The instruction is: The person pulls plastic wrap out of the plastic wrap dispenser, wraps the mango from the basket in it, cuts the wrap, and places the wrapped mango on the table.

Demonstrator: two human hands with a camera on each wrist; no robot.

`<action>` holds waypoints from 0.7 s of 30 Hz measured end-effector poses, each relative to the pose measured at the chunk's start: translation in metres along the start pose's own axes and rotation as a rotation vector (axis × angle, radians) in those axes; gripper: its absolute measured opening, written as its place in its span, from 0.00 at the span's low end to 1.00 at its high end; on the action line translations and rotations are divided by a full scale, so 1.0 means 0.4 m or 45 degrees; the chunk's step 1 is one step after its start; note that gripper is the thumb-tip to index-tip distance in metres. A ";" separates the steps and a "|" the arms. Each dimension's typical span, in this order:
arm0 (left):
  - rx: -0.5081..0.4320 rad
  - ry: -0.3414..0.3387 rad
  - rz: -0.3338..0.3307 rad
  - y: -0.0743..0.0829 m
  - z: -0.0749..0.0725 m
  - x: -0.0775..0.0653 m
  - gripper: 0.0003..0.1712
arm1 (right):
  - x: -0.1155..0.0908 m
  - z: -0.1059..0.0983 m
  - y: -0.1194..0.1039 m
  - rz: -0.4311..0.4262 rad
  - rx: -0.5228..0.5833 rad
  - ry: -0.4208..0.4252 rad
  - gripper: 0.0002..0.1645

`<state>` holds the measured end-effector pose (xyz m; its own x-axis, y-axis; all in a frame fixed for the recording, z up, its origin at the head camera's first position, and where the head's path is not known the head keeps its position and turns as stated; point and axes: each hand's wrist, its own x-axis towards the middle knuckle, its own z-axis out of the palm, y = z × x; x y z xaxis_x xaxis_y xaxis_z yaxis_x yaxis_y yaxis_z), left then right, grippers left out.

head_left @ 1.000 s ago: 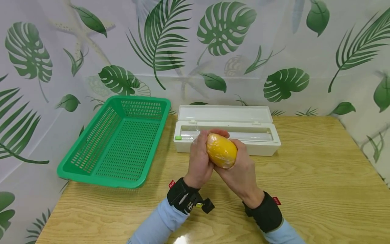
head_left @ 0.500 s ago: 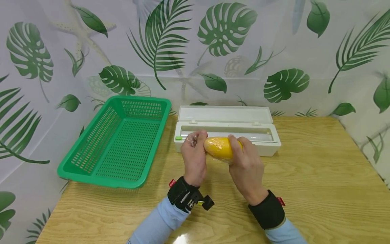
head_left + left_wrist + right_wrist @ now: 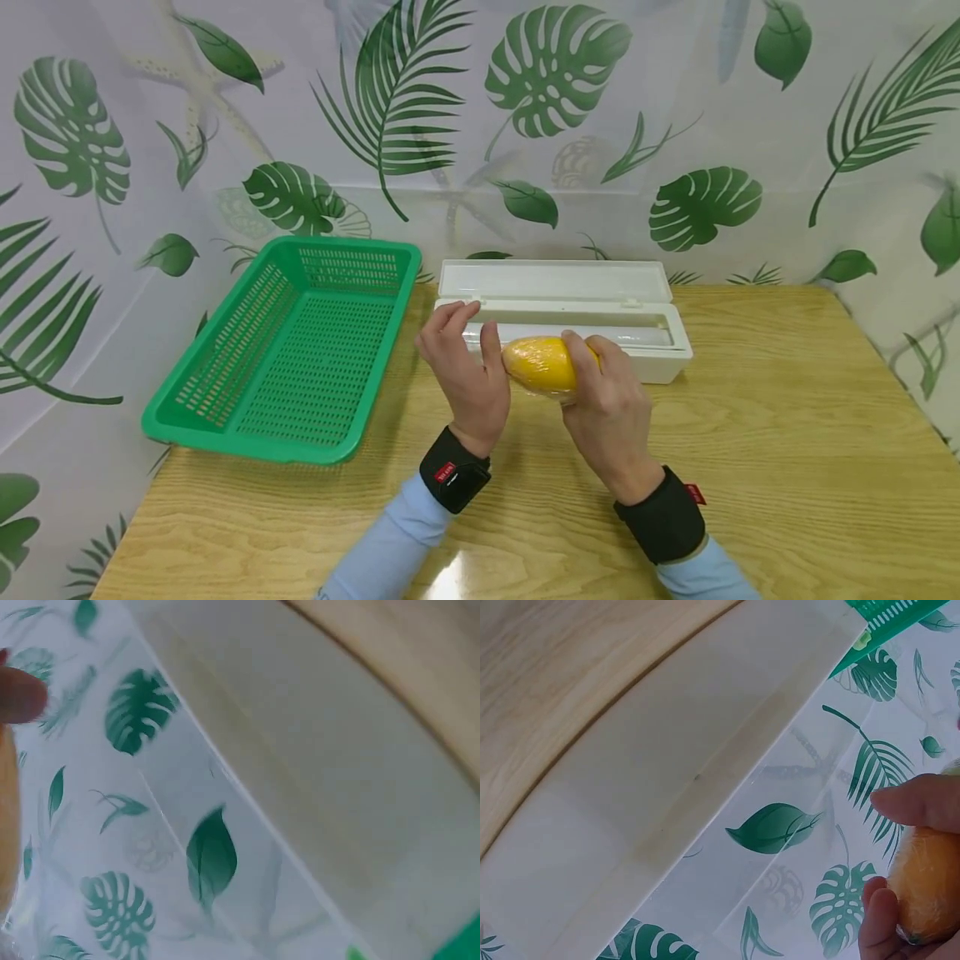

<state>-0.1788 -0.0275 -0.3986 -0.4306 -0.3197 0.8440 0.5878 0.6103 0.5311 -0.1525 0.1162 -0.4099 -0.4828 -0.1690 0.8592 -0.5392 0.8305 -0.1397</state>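
Note:
A smooth yellow oval fruit, mango-shaped and wrapped in clear cling film, is held above the table by my right hand. In the right wrist view, the thumb and fingers of that hand curl round the wrapped fruit. My left hand is beside the fruit's left tip, palm turned inward, with its fingers spread and its thumb up against the tip. Only a blurred fingertip of it enters the left wrist view. Behind both hands lies a white cling film dispenser, lid raised, a roll inside.
A green plastic basket with slotted sides stands on the left of the wooden table. Behind the table hangs a leaf-patterned cloth. The dispenser's raised lid leans close to that cloth.
The fruit has tipped from slanting between both hands to lying sideways in the right hand. The left hand first pinched film at its tip, then spread its fingers and turned at the wrist.

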 end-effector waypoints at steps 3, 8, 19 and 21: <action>0.266 0.037 0.310 -0.008 -0.001 0.005 0.15 | 0.001 0.000 0.000 -0.006 -0.011 -0.011 0.37; 0.460 0.066 0.615 -0.017 -0.001 0.010 0.19 | 0.001 -0.001 0.001 -0.004 -0.039 -0.050 0.37; 0.165 -0.136 0.582 -0.026 -0.001 0.012 0.12 | 0.003 -0.009 0.008 0.053 0.118 -0.185 0.39; 0.028 -0.176 0.523 -0.029 -0.001 0.012 0.17 | 0.004 -0.013 0.008 0.065 0.184 -0.226 0.40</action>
<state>-0.1873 -0.0363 -0.4007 -0.2527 0.0517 0.9662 0.7151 0.6826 0.1505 -0.1516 0.1214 -0.4063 -0.6189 -0.2300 0.7510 -0.5981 0.7578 -0.2608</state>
